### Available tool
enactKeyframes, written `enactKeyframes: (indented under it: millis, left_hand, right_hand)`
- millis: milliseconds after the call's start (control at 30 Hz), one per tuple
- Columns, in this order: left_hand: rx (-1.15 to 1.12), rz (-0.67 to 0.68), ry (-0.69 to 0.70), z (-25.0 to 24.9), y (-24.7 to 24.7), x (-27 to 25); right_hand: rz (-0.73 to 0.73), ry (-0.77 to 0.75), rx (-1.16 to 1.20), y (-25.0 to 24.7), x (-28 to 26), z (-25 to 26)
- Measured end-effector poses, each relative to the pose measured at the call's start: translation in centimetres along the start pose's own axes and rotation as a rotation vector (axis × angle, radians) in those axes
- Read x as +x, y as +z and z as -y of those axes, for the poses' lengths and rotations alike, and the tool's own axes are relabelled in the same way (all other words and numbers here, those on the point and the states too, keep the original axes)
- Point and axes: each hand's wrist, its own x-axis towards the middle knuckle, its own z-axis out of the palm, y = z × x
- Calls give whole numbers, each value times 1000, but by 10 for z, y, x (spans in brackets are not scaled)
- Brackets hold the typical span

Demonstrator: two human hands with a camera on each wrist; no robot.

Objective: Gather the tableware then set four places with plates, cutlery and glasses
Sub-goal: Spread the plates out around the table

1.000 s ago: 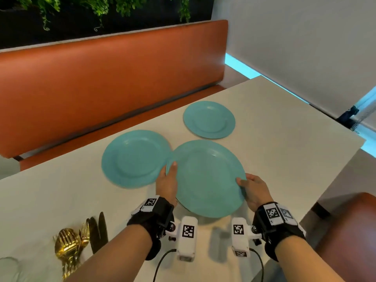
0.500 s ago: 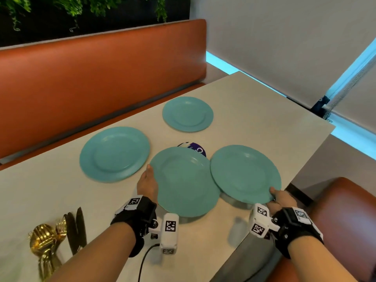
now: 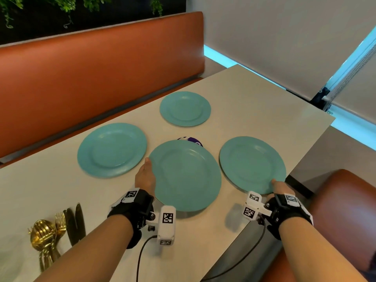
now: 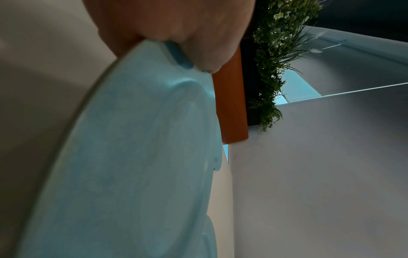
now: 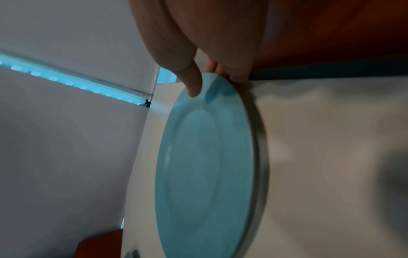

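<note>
L hand (image 3: 144, 176) grips the left rim of a round teal plate (image 3: 186, 176) at the pale table's (image 3: 254, 98) near-centre, thumb on top. R hand (image 3: 281, 187) pinches the near rim of a second teal plate (image 3: 252, 162) by the table's right edge, thumb over, fingers under. Two more teal plates (image 3: 112, 149) lie farther back; gold cutlery (image 3: 46, 237) at left.

restaurant booth | orange bench (image 3: 97, 78) | table (image 3: 254, 102) | hanging plants (image 3: 61, 5)
</note>
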Motion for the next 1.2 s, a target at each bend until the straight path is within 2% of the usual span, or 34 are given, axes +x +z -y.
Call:
enactKeyframes:
  millis: [100,167,233,267,333,400,467,533,633,867,967,1200]
  left_hand:
    - [-4,26,-8,2,-1,3]
    - [-1,51,-38,4,-4,5]
    - [2,57,-70,8,-7,7]
    - [-17,60,-81,11,-10,11]
    - [-59,94,-115,15,-15,16]
    - [-102,129,-141,11,-22,10]
    - [-116,165,-149,15,-29,12]
    - [-95,209,-158,15,-37,5]
    - [-5,205,-131,13,-50,-8]
    - [322,235,-203,27,-85,-12]
    - [463,249,-179,33,-96,-14]
    - [602,304,-141,44,-114,-22]
  right_hand:
    - [-29,-14,-47,-1,0,4]
    - [-105,-51,-141,3,-8,3]
    - [-170,-193,-264,14,-25,-2]
    - [-142,-273,-301,24,-32,-6]
    - [51,-357,-282,49,-48,-17]
    - [291,-261,-158,68,-73,-31]
    - [412,-203,-118,79,-89,-45]
    - [461,-212,-136,82,-98,-57]
    - [454,-212,-145,75,-104,-73]
    - [380,-184,-134,49,-111,-113]
    - [345,-186,-137,42,-114,-129]
    - [303,-174,-134,38,-121,-151]
